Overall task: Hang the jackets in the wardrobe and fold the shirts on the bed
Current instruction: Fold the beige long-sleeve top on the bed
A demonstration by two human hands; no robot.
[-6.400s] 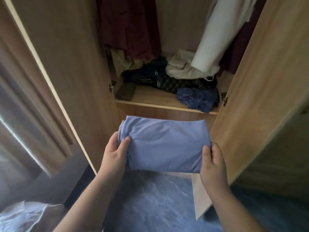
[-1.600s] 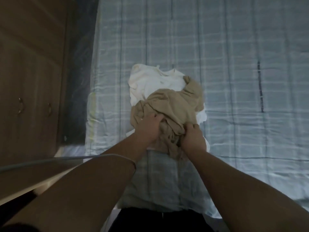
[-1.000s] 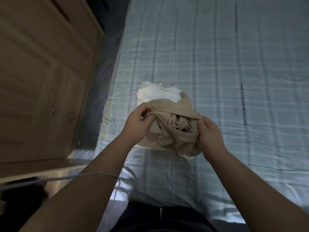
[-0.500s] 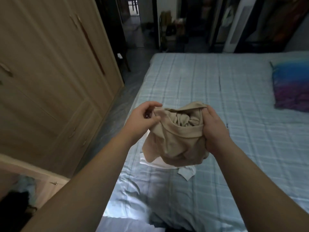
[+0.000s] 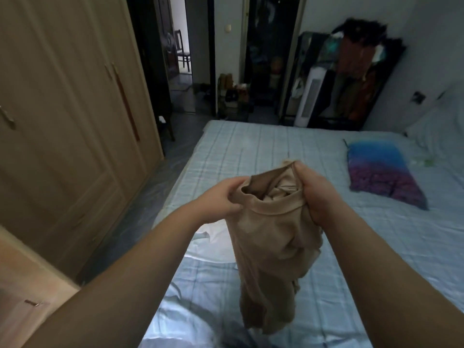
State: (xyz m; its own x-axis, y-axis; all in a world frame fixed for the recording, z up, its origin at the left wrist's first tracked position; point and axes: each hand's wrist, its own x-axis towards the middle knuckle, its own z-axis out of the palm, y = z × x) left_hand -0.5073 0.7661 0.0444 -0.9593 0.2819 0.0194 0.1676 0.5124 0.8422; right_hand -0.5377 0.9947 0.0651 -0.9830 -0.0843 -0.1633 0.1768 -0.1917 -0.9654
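A beige shirt (image 5: 271, 242) hangs bunched in the air above the bed (image 5: 251, 151). My left hand (image 5: 221, 199) pinches its left upper edge and my right hand (image 5: 316, 197) grips its right upper edge, so the neck opening faces me. Its lower part dangles down toward the near edge of the bed. A white shirt (image 5: 213, 237) lies on the pale checked sheet under and behind the beige one, mostly hidden by my left arm and the hanging cloth.
A wooden wardrobe (image 5: 62, 121) with shut doors runs along the left, with a narrow floor strip between it and the bed. A blue and purple pillow (image 5: 381, 172) lies at the right. A white fan (image 5: 311, 96) and dark clutter stand past the bed's far end.
Both hands have lifted the beige shirt off the white shirt and higher above the bed, letting it hang longer. My view has tilted up toward the room.
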